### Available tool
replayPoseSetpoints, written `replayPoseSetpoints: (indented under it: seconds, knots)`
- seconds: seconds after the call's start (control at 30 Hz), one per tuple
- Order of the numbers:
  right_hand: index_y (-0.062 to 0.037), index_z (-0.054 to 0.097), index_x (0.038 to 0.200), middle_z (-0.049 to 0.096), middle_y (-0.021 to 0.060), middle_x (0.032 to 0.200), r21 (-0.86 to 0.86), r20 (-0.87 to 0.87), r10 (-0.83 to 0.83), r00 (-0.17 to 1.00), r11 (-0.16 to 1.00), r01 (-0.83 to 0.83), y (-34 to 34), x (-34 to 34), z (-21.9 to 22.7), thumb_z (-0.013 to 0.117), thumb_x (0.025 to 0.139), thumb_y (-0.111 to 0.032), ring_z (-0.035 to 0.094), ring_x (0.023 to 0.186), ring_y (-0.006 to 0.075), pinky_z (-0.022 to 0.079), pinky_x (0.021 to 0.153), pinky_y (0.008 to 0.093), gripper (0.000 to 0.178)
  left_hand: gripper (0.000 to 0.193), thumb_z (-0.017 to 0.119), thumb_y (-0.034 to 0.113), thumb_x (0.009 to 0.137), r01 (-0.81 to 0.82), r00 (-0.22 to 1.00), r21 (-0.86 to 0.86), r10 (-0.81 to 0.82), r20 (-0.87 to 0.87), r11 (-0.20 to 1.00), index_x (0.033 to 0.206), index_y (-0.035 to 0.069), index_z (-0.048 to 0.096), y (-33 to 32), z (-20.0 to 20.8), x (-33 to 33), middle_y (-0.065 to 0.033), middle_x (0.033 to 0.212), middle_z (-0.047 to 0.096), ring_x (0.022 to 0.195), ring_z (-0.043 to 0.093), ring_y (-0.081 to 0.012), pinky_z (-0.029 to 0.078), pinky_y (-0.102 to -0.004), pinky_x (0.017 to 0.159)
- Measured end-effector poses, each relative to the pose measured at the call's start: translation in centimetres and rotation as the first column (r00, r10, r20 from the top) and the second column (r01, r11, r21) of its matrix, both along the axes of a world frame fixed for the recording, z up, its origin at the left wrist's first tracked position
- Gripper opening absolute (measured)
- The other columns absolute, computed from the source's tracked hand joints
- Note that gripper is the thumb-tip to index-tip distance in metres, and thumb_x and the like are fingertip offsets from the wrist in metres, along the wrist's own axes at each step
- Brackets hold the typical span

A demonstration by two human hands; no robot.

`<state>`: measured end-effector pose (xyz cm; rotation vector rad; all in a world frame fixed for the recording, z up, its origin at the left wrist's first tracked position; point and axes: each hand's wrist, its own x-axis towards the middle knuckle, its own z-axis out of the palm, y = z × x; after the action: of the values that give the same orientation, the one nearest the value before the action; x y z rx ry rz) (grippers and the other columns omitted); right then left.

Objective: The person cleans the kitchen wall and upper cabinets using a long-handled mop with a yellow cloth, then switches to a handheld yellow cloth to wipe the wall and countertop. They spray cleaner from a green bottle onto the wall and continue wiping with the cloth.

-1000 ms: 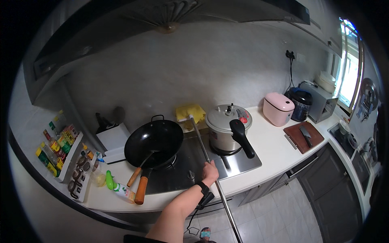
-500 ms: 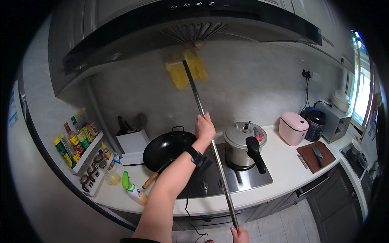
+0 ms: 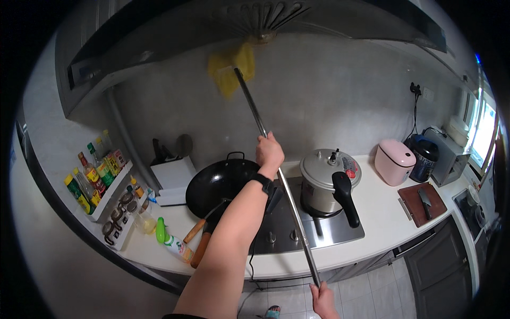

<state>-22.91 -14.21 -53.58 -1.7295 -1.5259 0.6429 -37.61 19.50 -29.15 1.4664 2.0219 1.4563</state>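
Note:
A long metal pole [image 3: 290,199] runs slantwise over the stove, with a yellow cloth [image 3: 229,72] at its upper end. The cloth lies against the grey wall just under the range hood. Partway up the pole, my left hand [image 3: 270,151] is closed round it; a dark watch sits on that wrist. My right hand [image 3: 323,300] grips the pole near its lower end, in front of the counter. Below my left forearm stands a black wok [image 3: 215,183] on the stove, partly hidden by the arm. A silver pressure cooker [image 3: 324,175] is right of the pole.
Overhead curves the dark range hood [image 3: 175,42]. Left of the wok are a spray bottle [image 3: 172,242], a white knife block [image 3: 174,178] and a shelf of seasoning bottles [image 3: 114,189]. To the right sit a pink rice cooker [image 3: 394,162] and a cleaver [image 3: 424,202] on a brown board [image 3: 438,204].
The cloth has shifted slightly left along the wall, blurred by motion. My right hand has moved up and a little right with the pole's lower end. The head view has shifted.

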Motion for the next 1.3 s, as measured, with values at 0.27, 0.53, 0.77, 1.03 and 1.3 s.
replayPoseSetpoints:
  seconds: [0.27, 0.53, 0.77, 1.03, 1.3]
  knots:
    - [0.0001, 0.043, 0.072, 0.052, 0.0234, 0.054, -0.103, 0.063, -0.026, 0.998, 0.994, 0.032, -2.7, 2.8, -1.3, 0.056, 0.086, -0.027, 0.053, 0.055, 0.0444, 0.039, 0.048, 0.0493, 0.033, 0.044, 0.035, 0.042, 0.092, -0.011, 0.997, -0.083, 0.017, 0.073, 0.996, 0.100, 0.001, 0.048, -1.7, -4.3, 2.5, -0.0228, 0.095, 0.060, 0.092, 0.057, -0.0408, 0.045, -0.0487, 0.077]
    - [0.0081, 0.055, 0.085, 0.054, 0.0300, 0.064, -0.232, 0.008, -0.010, 1.000, 0.973, 0.012, -7.2, 5.5, -3.5, 0.046, 0.091, -0.029, 0.054, 0.061, 0.0452, 0.041, 0.051, 0.0471, 0.038, 0.042, 0.032, 0.039, 0.093, 0.025, 0.997, -0.133, -0.015, 0.075, 0.991, 0.098, -0.001, 0.046, -3.5, -11.5, 4.6, -0.0246, 0.090, 0.061, 0.086, 0.058, -0.0421, 0.047, -0.0487, 0.072]
    - [0.0076, 0.054, 0.094, 0.057, 0.0307, 0.073, -0.458, 0.115, -0.016, 0.993, 0.886, 0.068, -11.2, 5.8, -3.9, 0.046, 0.090, -0.033, 0.055, 0.075, 0.0476, 0.044, 0.060, 0.0499, 0.041, 0.047, 0.032, 0.045, 0.092, 0.027, 0.997, -0.336, -0.001, 0.076, 0.941, 0.099, 0.001, 0.049, -6.0, -17.4, 5.8, -0.0250, 0.092, 0.061, 0.089, 0.058, -0.0418, 0.046, -0.0491, 0.075]
    - [-0.0015, 0.053, 0.095, 0.059, 0.0257, 0.080, -0.618, 0.168, 0.035, 0.985, 0.782, 0.078, -15.5, 6.3, -3.5, 0.051, 0.086, -0.041, 0.056, 0.080, 0.0440, 0.045, 0.065, 0.0478, 0.041, 0.047, 0.032, 0.043, 0.092, 0.069, 0.995, -0.527, -0.018, 0.101, 0.847, 0.104, 0.002, 0.050, -8.4, -22.8, 6.7, -0.0219, 0.102, 0.060, 0.096, 0.058, -0.0384, 0.046, -0.0469, 0.081]
    - [-0.0091, 0.055, 0.099, 0.060, 0.0208, 0.071, -0.501, 0.384, -0.021, 0.923, 0.835, 0.227, -20.6, 7.1, -10.6, 0.053, 0.081, -0.052, 0.058, 0.073, 0.0396, 0.045, 0.061, 0.0484, 0.046, 0.047, 0.035, 0.042, 0.091, 0.106, 0.990, -0.583, -0.032, 0.135, 0.806, 0.107, 0.000, 0.050, -8.4, -25.4, 7.1, -0.0222, 0.106, 0.059, 0.100, 0.056, -0.0378, 0.045, -0.0460, 0.085]
